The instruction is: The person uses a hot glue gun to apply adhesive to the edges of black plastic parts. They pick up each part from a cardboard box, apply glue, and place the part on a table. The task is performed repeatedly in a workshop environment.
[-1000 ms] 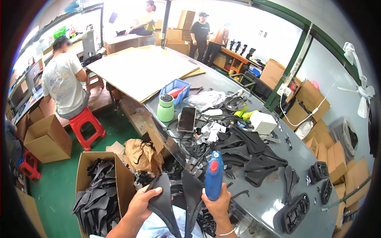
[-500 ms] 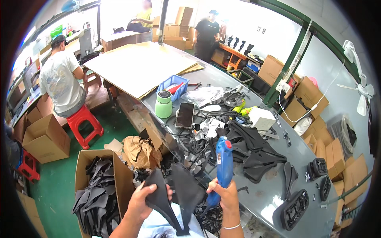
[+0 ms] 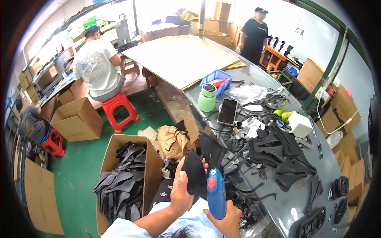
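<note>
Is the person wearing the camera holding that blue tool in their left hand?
No, the right hand grips the blue tool, while the left hand holds a black piece.

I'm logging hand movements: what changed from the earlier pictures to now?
The view swung left. Against the table, the blue tool in the right hand moved left and closer to the body; the black piece in the left hand turned. Neither was let go. The phone and green bottle stayed put.

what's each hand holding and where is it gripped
The left hand holds a black piece around its broad part; the right hand holds a blue tool around its lower end.
</note>
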Demonstrator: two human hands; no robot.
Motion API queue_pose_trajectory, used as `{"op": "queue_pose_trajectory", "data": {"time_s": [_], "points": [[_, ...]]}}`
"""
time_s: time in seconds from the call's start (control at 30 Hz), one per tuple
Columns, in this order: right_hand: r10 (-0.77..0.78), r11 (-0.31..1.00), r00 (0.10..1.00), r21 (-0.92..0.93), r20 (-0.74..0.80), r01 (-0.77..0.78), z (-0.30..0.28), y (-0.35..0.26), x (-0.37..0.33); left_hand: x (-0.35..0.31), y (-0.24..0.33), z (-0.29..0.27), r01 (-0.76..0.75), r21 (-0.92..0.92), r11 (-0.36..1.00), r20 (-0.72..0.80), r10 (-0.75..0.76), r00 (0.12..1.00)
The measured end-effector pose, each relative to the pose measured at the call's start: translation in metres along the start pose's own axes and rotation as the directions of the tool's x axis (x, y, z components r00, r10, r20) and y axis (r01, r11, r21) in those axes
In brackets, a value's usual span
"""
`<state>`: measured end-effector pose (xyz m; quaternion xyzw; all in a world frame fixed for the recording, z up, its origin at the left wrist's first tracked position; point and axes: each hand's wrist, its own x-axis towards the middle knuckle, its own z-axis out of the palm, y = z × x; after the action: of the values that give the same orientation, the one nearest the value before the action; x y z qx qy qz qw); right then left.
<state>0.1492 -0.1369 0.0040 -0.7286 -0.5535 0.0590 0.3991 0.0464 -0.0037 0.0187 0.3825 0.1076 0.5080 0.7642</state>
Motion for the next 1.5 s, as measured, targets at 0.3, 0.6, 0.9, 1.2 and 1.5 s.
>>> {"op": "queue_pose_trajectory", "data": {"time_s": [0.3, 0.6, 0.9, 1.2, 1.5], "points": [[-0.062, 0.998, 0.996, 0.002, 0.056, 0.062, 0.003, -0.008, -0.003, -0.013, -0.003, 0.007, -0.138, 0.136, 0.981, -0.059, 0.147, 0.987], [-0.071, 0.997, 0.997, 0.026, 0.027, 0.07, 0.003, -0.01, 0.0, -0.017, -0.007, -0.005, -0.119, 0.264, 0.957, 0.069, 0.104, 0.992], [-0.064, 0.997, 0.998, -0.032, 0.015, 0.064, -0.005, -0.015, 0.002, -0.019, -0.008, -0.016, -0.113, 0.374, 0.921, 0.127, 0.07, 0.989], [-0.086, 0.996, 0.996, 0.005, 0.013, 0.086, -0.007, -0.015, 0.005, -0.015, 0.006, -0.02, -0.119, 0.519, 0.846, 0.2, 0.015, 0.98], [0.183, 0.95, 0.974, 0.28, -0.136, -0.139, -0.025, -0.001, 0.036, -0.015, 0.02, -0.008, 0.006, 0.713, 0.701, 0.253, -0.265, 0.931]]}}
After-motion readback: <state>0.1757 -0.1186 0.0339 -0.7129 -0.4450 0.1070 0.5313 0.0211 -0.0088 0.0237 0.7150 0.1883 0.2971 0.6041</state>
